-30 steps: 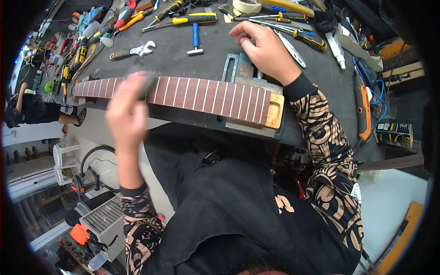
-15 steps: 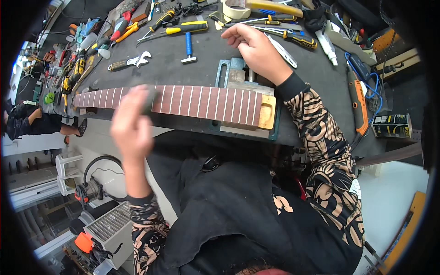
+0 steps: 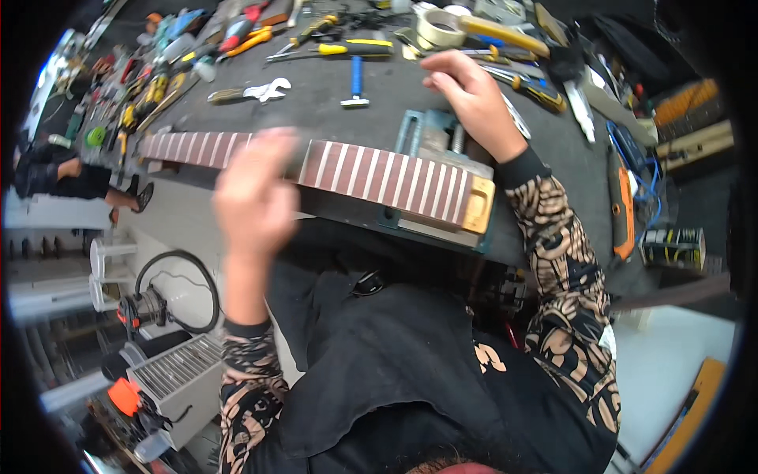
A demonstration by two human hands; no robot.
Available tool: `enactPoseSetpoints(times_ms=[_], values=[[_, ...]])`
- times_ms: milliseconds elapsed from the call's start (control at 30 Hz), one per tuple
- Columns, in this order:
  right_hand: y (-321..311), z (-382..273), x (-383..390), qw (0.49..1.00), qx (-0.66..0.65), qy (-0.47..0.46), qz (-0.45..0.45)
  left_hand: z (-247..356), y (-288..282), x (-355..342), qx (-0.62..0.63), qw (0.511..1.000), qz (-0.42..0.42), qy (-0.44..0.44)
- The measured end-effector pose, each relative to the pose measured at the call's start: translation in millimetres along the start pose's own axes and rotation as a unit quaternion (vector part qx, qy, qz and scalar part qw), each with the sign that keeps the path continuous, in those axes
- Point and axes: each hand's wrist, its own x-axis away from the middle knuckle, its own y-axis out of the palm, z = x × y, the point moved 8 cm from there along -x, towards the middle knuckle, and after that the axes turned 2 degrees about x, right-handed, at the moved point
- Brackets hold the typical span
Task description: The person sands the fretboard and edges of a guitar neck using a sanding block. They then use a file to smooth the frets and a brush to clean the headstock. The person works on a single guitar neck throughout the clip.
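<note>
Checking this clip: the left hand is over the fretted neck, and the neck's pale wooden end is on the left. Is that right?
Not quite: the head view shows the pale wooden end on the right. The left hand is indeed over the fretted neck.

Workshop, workbench [image 3: 316, 103], screwdrivers [image 3: 355, 49], adjustable wrench [image 3: 264, 92]

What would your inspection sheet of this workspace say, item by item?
Surface: dark workbench, crowded along its far side.
Job's things: fretted neck, its right end over the green vise; dark block, blurred, against it.
Clutter: adjustable wrench, blue-handled tool, yellow-and-black screwdriver, tape roll.
Hands: left hand blurred, holding the dark block at the neck; right hand near the vise, nothing visible in it.
Cables: blue cable beside orange-and-black tool.
Surroundings: vacuum cleaner on the floor; another person, far left.
</note>
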Motion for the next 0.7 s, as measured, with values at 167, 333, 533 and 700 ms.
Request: enactPoseSetpoints(times_ms=[167, 333, 533, 700], values=[[-11, 7, 3, 0.999, 0.013, 0.047, 0.019, 153, 84, -18, 0.232, 0.963, -0.006, 0.136], [-7, 8, 9, 0.997, 0.026, 0.073, -0.012, 32, 4, -2, 0.113, 0.992, 0.004, 0.053], [1, 0, 4, 0.998, -0.018, 0.053, 0.017, 11, -5, 3, -0.004, 0.999, 0.053, -0.012], [0, 6, 0, 0.998, 0.046, 0.045, -0.028, 161, 68, 5, 0.207, 0.968, 0.013, 0.144]])
